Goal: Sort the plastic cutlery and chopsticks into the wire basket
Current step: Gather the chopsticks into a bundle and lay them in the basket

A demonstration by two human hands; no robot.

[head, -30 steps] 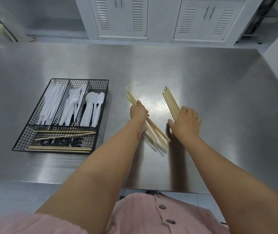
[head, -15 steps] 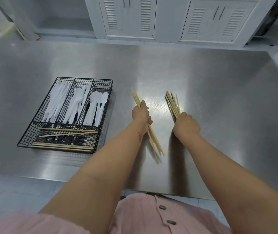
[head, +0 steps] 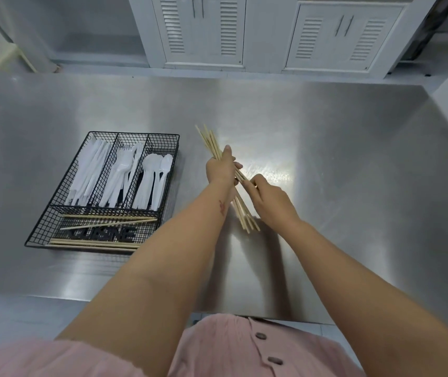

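A bundle of wooden chopsticks point(head: 212, 144) is lifted above the steel table, and my left hand point(head: 221, 167) is closed around its middle. My right hand point(head: 267, 195) touches the same bundle just to the right, fingers curled against the sticks near their lower half. The bundle's lower ends point(head: 248, 223) fan out below both hands. A black wire basket point(head: 42, 231) stands to the left. Its three rear compartments hold white plastic knives point(head: 88, 172), forks point(head: 120, 172) and spoons point(head: 153, 180). Several chopsticks point(head: 108, 220) lie crosswise in its front compartment.
The steel table point(head: 353, 164) stretches wide to the right and behind the hands. White louvred cabinets point(head: 203, 28) stand beyond its far edge. The table's near edge lies close to my pink garment point(head: 231, 349).
Both hands held separate bundles of chopsticks apart. The right hand has moved left and the two bundles are now together as one in my left hand, raised and tilted.
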